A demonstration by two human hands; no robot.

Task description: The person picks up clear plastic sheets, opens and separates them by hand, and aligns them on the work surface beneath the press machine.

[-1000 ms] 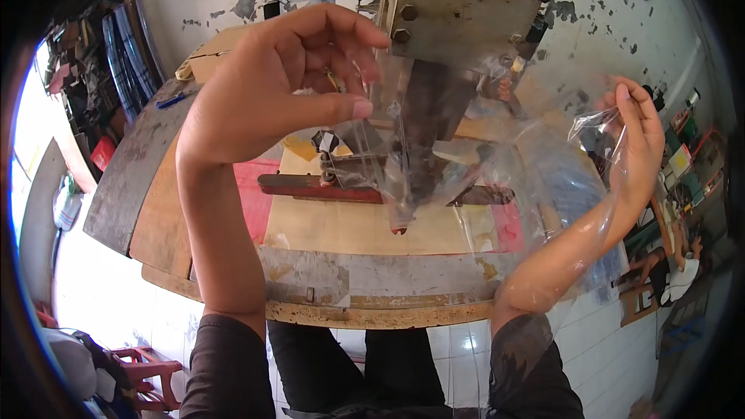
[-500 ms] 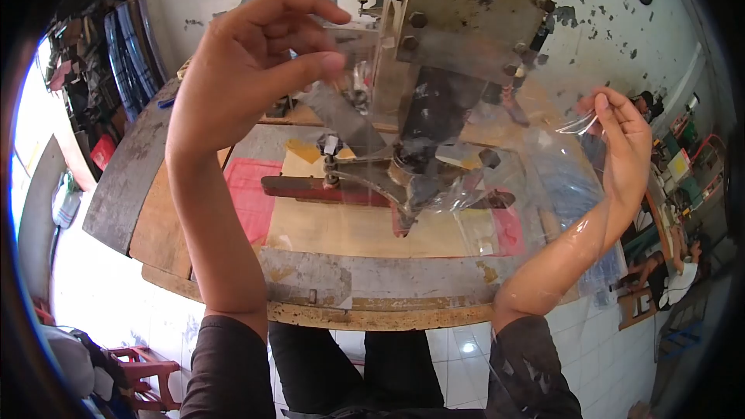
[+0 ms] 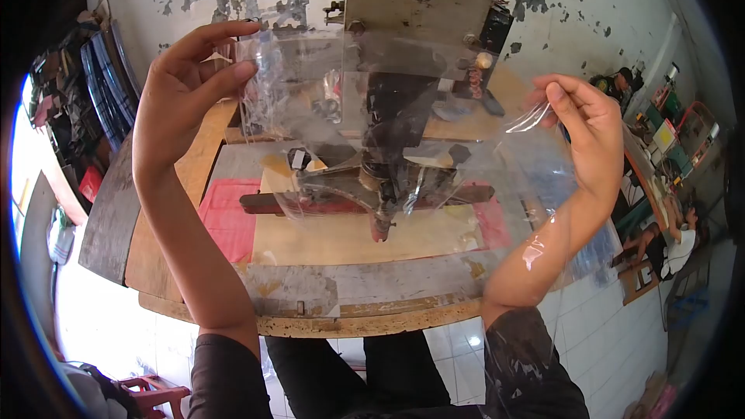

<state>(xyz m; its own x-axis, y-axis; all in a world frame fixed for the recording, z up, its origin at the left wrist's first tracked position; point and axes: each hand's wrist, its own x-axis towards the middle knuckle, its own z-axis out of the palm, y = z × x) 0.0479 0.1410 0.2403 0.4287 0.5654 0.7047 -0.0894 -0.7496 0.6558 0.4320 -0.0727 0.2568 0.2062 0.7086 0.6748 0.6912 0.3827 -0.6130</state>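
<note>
A clear plastic sheet (image 3: 318, 58) hangs spread between my two raised hands, in front of a press. My left hand (image 3: 190, 81) is at its upper left edge. Its thumb and bent fingers are around the gathered plastic, the index finger held apart above. My right hand (image 3: 582, 120) pinches the sheet's right side between thumb and fingers, where the plastic folds and shines. Loose plastic drapes over my right forearm. Behind the sheet, the press's dark ram (image 3: 400, 109) and a metal bracket with a red bar (image 3: 326, 203) show through.
Below the press lies a pale board (image 3: 334, 237) with pink sheets (image 3: 231, 217) at its sides, on a wooden table (image 3: 163, 240). More clear plastic (image 3: 594, 244) hangs at the table's right edge. People sit at the far right; a red stool (image 3: 159, 396) stands lower left.
My left hand has moved left, spreading the plastic sheet wider. My right hand has shifted slightly left and up, still pinching its side. The view has moved, so the press appears farther left.
</note>
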